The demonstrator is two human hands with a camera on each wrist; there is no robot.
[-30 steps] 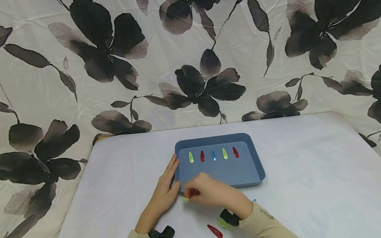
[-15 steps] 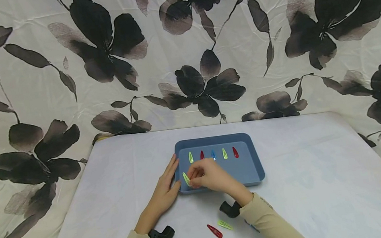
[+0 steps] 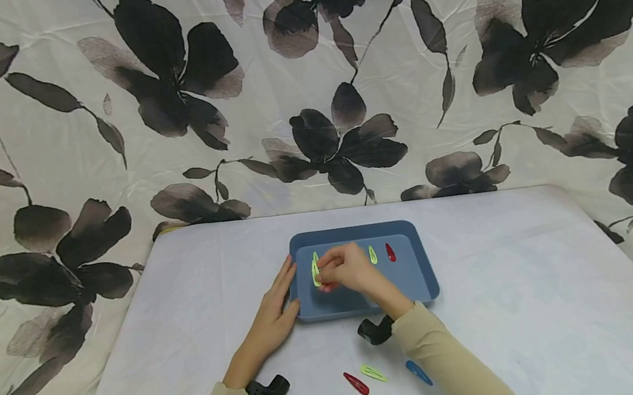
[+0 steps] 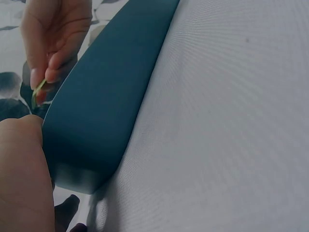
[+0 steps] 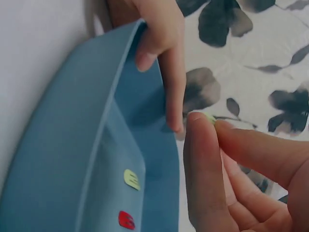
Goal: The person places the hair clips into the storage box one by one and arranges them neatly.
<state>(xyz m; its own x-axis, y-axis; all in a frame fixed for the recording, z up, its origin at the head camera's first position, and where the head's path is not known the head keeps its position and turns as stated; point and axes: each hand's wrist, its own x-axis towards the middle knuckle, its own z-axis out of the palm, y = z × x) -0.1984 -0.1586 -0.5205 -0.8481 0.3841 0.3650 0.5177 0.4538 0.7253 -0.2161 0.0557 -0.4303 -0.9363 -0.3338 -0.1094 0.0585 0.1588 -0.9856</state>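
Observation:
My right hand (image 3: 351, 268) pinches a yellow-green snap hair clip (image 3: 316, 274) between thumb and fingertips, above the left part of a blue tray (image 3: 367, 301). My left hand (image 3: 272, 315) rests against the tray's left side with its fingers fairly straight along the rim. Inside the tray, a green clip (image 3: 372, 255) and a red clip (image 3: 390, 252) show right of my right hand. The right wrist view shows a green clip (image 5: 131, 180) and a red clip (image 5: 126, 220) on the tray floor. My right hand hides the middle of the clip row.
On the white table in front of the tray lie a red clip (image 3: 356, 384), a green clip (image 3: 373, 373) and a blue clip (image 3: 419, 373), the last beside my right sleeve (image 3: 451, 361). A floral cloth (image 3: 254, 98) hangs behind the table.
My right hand has lifted the green clip from near the tray's front left corner and carried it over the tray, away from me. The blue clip by my sleeve has come into view. My left hand stays put.

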